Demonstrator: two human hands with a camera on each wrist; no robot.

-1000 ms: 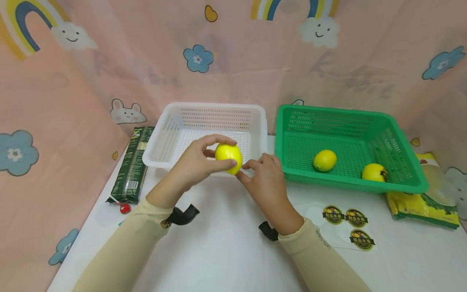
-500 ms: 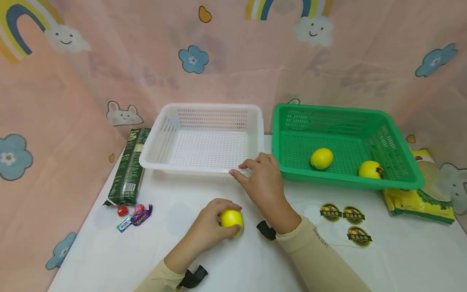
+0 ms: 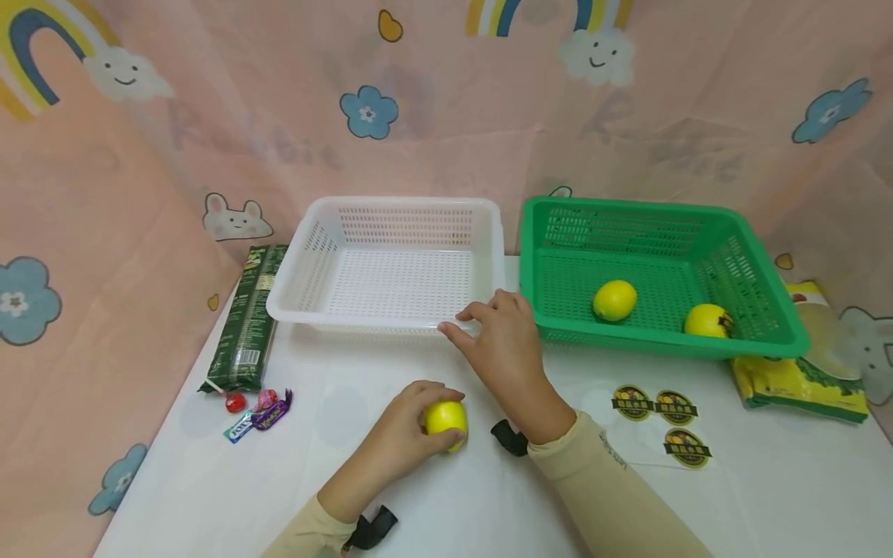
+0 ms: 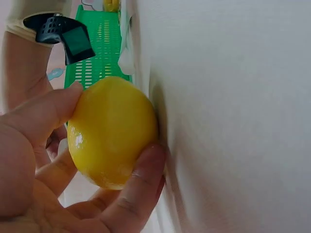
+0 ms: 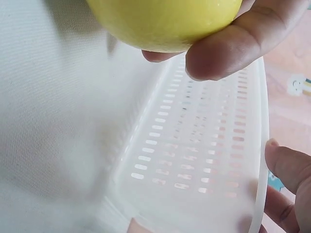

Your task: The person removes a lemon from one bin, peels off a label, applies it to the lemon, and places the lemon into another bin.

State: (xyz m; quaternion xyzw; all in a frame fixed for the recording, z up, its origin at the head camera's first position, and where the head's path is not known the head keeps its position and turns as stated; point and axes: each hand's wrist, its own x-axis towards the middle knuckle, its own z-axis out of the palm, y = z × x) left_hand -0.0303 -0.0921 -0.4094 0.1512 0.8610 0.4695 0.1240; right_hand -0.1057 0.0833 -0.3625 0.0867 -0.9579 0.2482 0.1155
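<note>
My left hand (image 3: 405, 430) grips a yellow lemon (image 3: 446, 422) between thumb and fingers, low over the white table. In the left wrist view the lemon (image 4: 114, 131) sits right beside the table surface. My right hand (image 3: 509, 341) is at the front right corner of a white plastic basket (image 3: 370, 318). Its thumb and fingers are spread and bent, with the tips close to the rim and nothing seen between them. The right wrist view has the held lemon (image 5: 165, 22) large at the top, with the white basket's slotted wall (image 5: 194, 141) beyond.
A green basket (image 3: 666, 349) with two lemons (image 3: 615, 300) stands at the right, one bearing a dark sticker. Round black-and-gold stickers (image 3: 675, 408) lie before it, and a yellow packet (image 3: 802, 387) sits beside it. A green packet (image 3: 240, 333) and several wrapped candies (image 3: 272, 411) are at the left.
My left hand has brought the lemon from in front of the white basket down and toward the table's near side, staying there since. My right hand has barely moved.
</note>
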